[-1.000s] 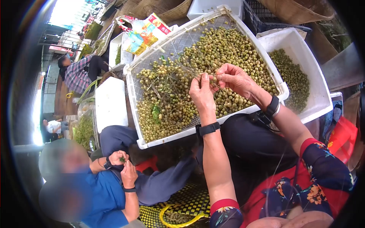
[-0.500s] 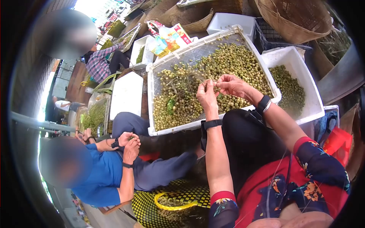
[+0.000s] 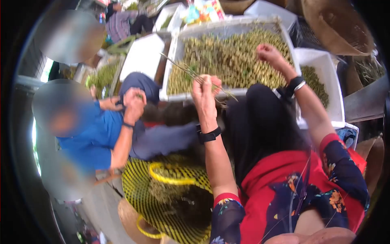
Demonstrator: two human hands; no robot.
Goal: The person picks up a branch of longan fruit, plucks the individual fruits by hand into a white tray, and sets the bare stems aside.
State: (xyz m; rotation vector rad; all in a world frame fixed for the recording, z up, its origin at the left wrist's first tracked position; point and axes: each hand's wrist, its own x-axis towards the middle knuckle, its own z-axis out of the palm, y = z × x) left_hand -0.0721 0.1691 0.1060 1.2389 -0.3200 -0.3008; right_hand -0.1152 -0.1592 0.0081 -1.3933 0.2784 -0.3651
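My left hand is closed around a bunch of thin bare stems, held above the near edge of a white tray. The stems stick out on both sides of the fingers. Round yellow-green fruits fill much of the tray. Over its right part is my right hand, fingers curled in; motion smears it, and anything inside the fingers is hidden.
A yellow-and-black woven basket with dry stems in it stands below my left forearm. To the right is a white bin of smaller green fruits. A co-worker in a blue shirt sits at the left, hands together.
My hands were together over the tray and have now parted. The left has come down toward the near edge with the stems; the right has moved up and to the right. The view has shifted.
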